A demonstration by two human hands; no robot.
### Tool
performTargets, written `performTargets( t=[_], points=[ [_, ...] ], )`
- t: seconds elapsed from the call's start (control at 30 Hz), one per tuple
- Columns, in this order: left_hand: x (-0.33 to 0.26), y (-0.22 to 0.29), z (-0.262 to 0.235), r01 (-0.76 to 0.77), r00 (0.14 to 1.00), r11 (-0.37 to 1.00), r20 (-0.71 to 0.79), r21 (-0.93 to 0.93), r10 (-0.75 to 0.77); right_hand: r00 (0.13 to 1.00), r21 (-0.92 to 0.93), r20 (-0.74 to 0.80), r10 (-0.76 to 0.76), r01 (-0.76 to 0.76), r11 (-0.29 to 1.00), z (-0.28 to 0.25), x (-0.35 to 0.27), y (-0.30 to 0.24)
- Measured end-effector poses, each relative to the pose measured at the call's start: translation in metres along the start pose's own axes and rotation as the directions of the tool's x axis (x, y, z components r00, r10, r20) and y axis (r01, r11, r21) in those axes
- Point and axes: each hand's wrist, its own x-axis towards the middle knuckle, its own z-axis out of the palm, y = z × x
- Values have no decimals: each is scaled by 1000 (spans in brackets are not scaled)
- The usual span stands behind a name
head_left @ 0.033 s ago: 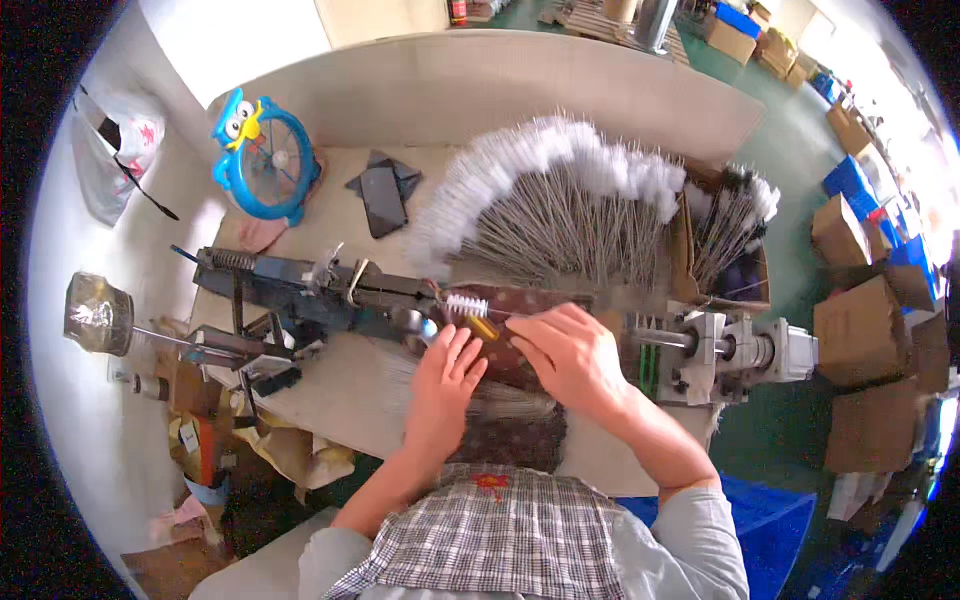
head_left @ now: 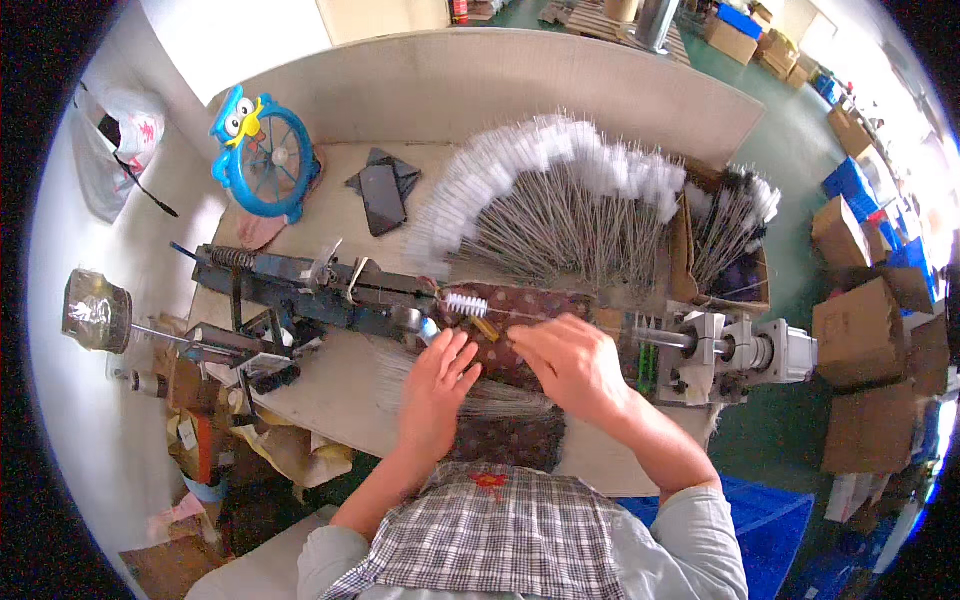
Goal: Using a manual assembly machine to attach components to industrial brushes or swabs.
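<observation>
Head view, with the small white brush head [head_left: 466,306] as the middle of the dial: closest, at 6 o'clock, I see the worker's checked apron [head_left: 490,530], and just beyond it a loose bundle of thin wires [head_left: 490,404] lying on the table. The left hand [head_left: 436,383] comes in at 7 o'clock, fingers stretched and relaxed, gripping nothing, their tips near a blue-and-white cylinder [head_left: 430,330]. At 4 o'clock the right hand [head_left: 568,362] has its fingertips drawn together; whether something is pinched there I cannot tell. A brass-coloured piece [head_left: 486,329] sits between the two hands, at 5 o'clock and just beside the brush head, over a dark red spotted cloth [head_left: 520,372]. The brush head itself lies at the end of a long black machine [head_left: 300,290] reaching out to 9 o'clock, while a metal shaft unit [head_left: 710,345] stands at 3. Farther off, white-tipped brushes [head_left: 560,200] fan out at 1 o'clock, a dark phone [head_left: 383,200] rests at 11, and a blue bird-faced fan [head_left: 265,165] stands at 10. Behind everything, a pale board [head_left: 500,85] curves across 12.
</observation>
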Motion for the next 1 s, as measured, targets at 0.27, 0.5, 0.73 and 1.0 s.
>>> performTargets(
  t=[0.27,0.5,0.73,1.0],
  points=[
    [-5,61,-185,-239,762,968,-633,-82,135,866,-201,417,277,-209,957,51,-68,26],
    [-35,167,-330,-332,515,869,-701,367,493,853,-252,448,269,-168,953,52,-55,22],
    [-13,122,-283,-250,397,897,-806,365,439,856,-281,426,292,-181,942,39,-56,23],
    [10,29,-174,-75,909,989,-416,-128,15,744,-355,415,523,-398,846,31,-61,29]
  ],
)
